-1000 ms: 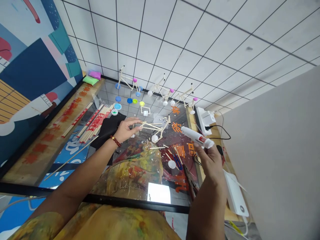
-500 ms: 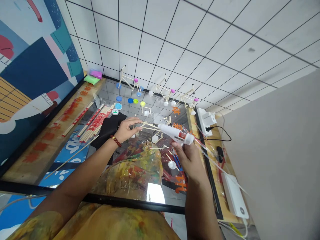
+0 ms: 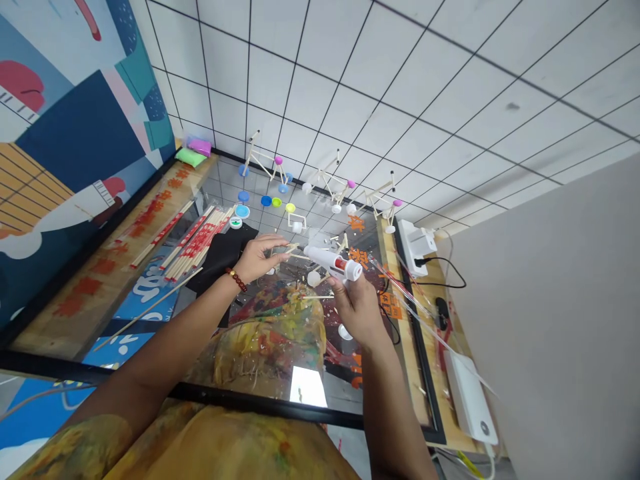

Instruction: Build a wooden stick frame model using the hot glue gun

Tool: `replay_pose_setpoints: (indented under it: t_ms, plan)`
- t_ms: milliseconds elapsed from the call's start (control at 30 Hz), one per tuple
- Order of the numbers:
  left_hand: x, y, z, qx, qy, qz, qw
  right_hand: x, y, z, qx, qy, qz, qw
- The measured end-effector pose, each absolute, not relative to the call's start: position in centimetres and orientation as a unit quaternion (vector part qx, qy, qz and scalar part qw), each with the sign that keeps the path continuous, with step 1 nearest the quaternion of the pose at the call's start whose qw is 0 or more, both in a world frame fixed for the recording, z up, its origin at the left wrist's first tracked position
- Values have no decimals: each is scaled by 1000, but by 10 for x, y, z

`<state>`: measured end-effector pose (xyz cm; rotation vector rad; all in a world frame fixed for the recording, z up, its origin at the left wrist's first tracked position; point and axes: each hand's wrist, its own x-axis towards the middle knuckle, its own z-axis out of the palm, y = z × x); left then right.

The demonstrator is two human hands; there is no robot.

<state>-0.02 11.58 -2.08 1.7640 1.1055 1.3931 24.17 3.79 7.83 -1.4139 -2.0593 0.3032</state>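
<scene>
My right hand (image 3: 357,307) is wrapped round the grip of a white hot glue gun (image 3: 327,259), whose nozzle points left. Between the fingers of my left hand (image 3: 263,259) are thin wooden sticks (image 3: 295,249), pinched at one end. The gun's tip is right at these sticks; whether it touches them I cannot tell. Below the gun a white bottle cap (image 3: 314,279) lies on the glass tabletop (image 3: 270,367). Another white cap (image 3: 345,332) is partly covered by my right hand.
Stick models on bottle caps (image 3: 270,167) stand along the tiled wall. Red-wrapped chopsticks (image 3: 200,243) and a black cloth (image 3: 220,260) lie on the left. Loose coloured caps (image 3: 266,201) sit behind my left hand. A power strip (image 3: 417,247) with cables is at the right edge.
My right hand has shifted the glue gun left, bringing its nozzle closer to my left fingertips. My left hand still pinches the sticks. The whole view has shifted slightly.
</scene>
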Motion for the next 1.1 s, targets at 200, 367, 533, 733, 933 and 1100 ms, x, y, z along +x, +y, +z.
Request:
replay_pose_setpoints:
  t_ms: [200, 367, 533, 733, 933, 1100]
  plan:
    - [0, 116, -22, 667, 419, 530, 314, 239, 41, 81, -540, -779, 109, 300]
    - [0, 115, -20, 670, 419, 528, 311, 236, 43, 79, -539, -780, 117, 295]
    - [0, 115, -20, 671, 424, 523, 311, 237, 45, 77, -540, -779, 106, 301]
    - [0, 116, -21, 667, 425, 525, 316, 238, 45, 78, -548, -778, 95, 294]
    - [0, 115, -20, 667, 424, 523, 318, 239, 43, 78, -545, -778, 97, 298]
    - [0, 115, -19, 667, 422, 527, 315, 237, 43, 77, -546, -780, 91, 292]
